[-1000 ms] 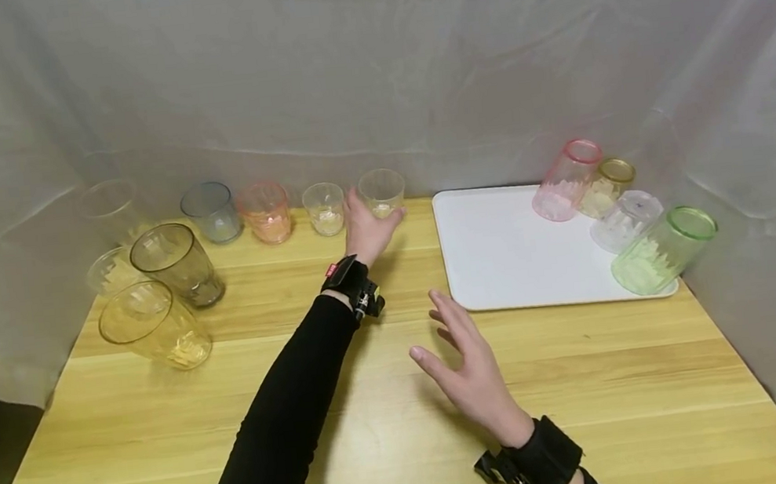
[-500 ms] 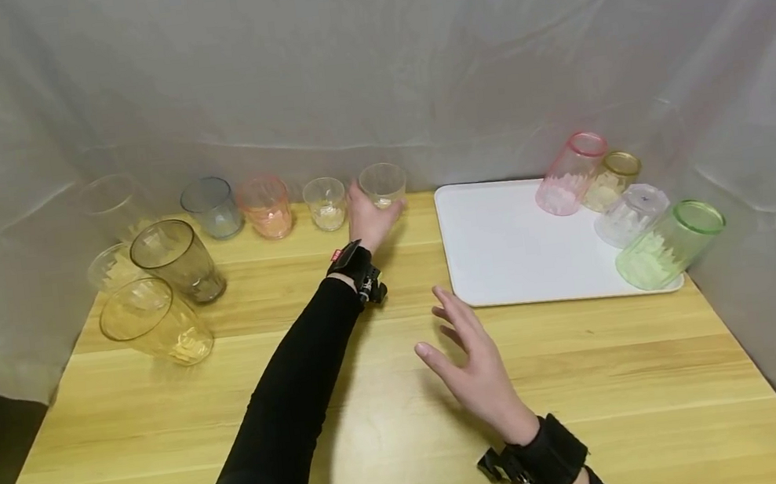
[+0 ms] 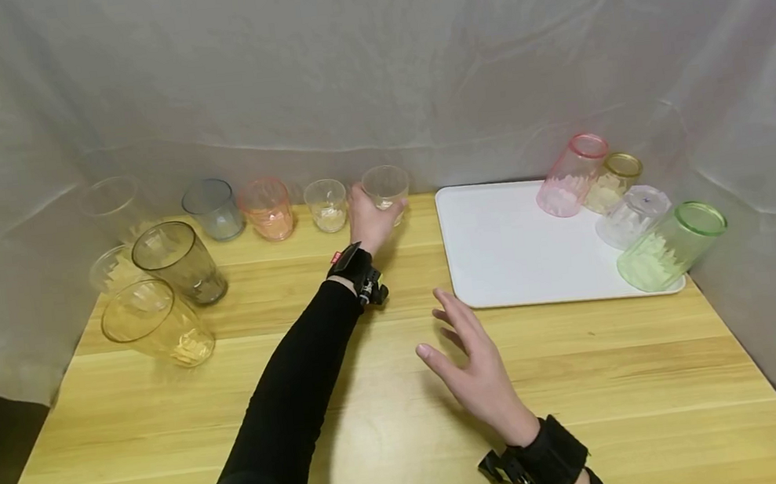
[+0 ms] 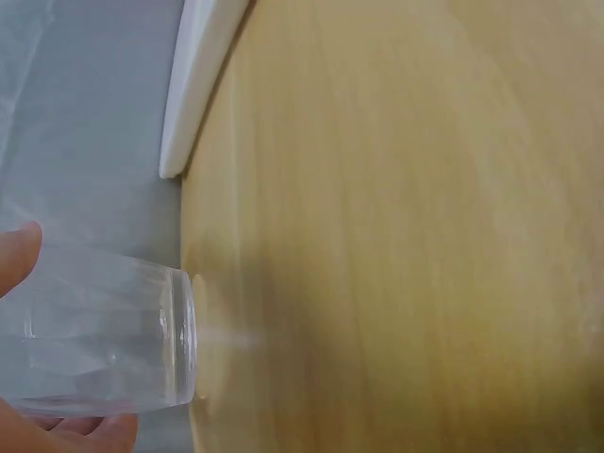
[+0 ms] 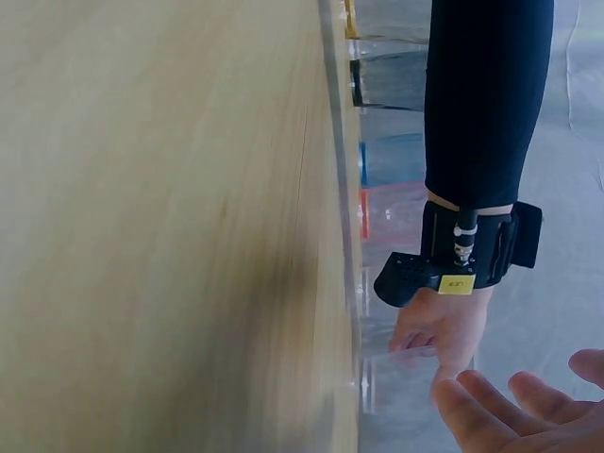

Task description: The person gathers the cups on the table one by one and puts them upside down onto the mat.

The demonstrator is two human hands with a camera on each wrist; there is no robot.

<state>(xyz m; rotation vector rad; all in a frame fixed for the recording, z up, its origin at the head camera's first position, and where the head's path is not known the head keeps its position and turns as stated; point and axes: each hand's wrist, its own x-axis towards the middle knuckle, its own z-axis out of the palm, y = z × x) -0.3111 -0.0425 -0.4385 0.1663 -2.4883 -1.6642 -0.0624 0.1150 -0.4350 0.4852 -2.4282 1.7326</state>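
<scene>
Hands over a wooden worktop, seen from my head camera. My left hand reaches to the far edge and wraps its fingers and thumb round a small clear cup, the rightmost in a row of cups along the back. The left wrist view shows the cup held between a fingertip and the thumb; I cannot tell whether its base is touching the wood or just above it. My right hand hovers nearer to me with fingers spread and relaxed, holding nothing.

I judge the cup to be light, thin-walled and stiff, probably plastic, with a smooth side that could slip. A grip round the middle of the wall, as now, looks safest; squeezing at the rim might flex it.

To the right of the cup lies a white tray, carrying a pink cup, a yellowish cup, a clear upturned cup and a green cup. Left of the held cup stand another clear cup, an orange cup and a blue-grey cup, with larger tumblers at the far left.
</scene>
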